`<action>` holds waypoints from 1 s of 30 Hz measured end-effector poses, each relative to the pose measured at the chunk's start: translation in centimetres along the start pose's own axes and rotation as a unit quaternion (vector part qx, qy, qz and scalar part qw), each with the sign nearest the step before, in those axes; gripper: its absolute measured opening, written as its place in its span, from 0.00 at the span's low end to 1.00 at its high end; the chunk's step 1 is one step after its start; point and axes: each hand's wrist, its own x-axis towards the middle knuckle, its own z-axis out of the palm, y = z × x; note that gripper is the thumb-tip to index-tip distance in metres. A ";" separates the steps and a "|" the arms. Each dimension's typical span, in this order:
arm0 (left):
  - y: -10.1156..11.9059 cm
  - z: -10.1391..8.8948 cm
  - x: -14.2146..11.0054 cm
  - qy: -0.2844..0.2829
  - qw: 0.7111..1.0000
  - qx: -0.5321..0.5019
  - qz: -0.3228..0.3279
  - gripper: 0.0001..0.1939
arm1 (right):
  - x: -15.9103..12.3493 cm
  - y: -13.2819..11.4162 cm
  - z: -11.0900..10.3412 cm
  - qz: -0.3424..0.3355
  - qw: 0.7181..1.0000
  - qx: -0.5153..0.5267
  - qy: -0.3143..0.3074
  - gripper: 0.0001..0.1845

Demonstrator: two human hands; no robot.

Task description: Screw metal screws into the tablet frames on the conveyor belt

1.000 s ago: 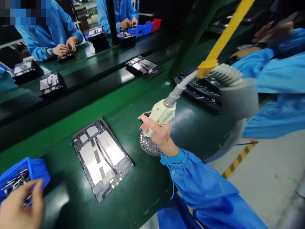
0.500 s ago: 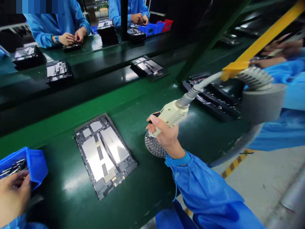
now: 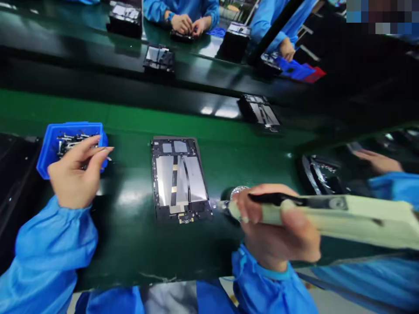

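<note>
The right hand [image 3: 278,226] is closed around a cream electric screwdriver [image 3: 343,220], its tip just beside one tablet chassis [image 3: 178,179] lying on the green worktop [image 3: 131,257] between the hands — a round metal disc [image 3: 238,191] is mostly hidden behind those fingers. The left hand [image 3: 75,172], half-curled, hovers at one blue bin [image 3: 72,125] of small metal parts, too tiny to make out; whether it pinches one, I cannot tell.

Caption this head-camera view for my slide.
Right hand grips an electric screwdriver beside a tablet frame; left hand hovers at a blue bin of small parts.
</note>
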 end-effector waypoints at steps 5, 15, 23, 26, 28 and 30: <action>2.4 2.7 -3.0 -0.104 0.988 -0.083 0.073 0.09 | -2.9 0.9 3.4 0.061 0.994 -0.014 -0.094 0.13; 4.3 5.0 -5.6 -0.173 0.964 -0.186 0.073 0.06 | -3.1 2.5 3.3 0.064 0.990 -0.035 -0.124 0.14; 10.4 9.7 -7.1 -0.388 0.878 -0.279 -0.024 0.04 | -3.7 2.6 3.4 0.085 0.984 -0.053 -0.147 0.13; 10.8 10.8 -7.4 -0.446 0.869 -0.212 -0.033 0.05 | -4.0 2.0 3.4 0.078 0.986 -0.046 -0.142 0.14; 10.4 10.9 -7.5 -0.457 0.866 -0.199 -0.033 0.06 | -3.7 1.1 3.1 0.045 0.988 -0.037 -0.142 0.15; 10.0 10.7 -7.5 -0.460 0.859 -0.222 -0.038 0.05 | -2.8 0.1 2.3 -0.006 0.992 -0.038 -0.120 0.17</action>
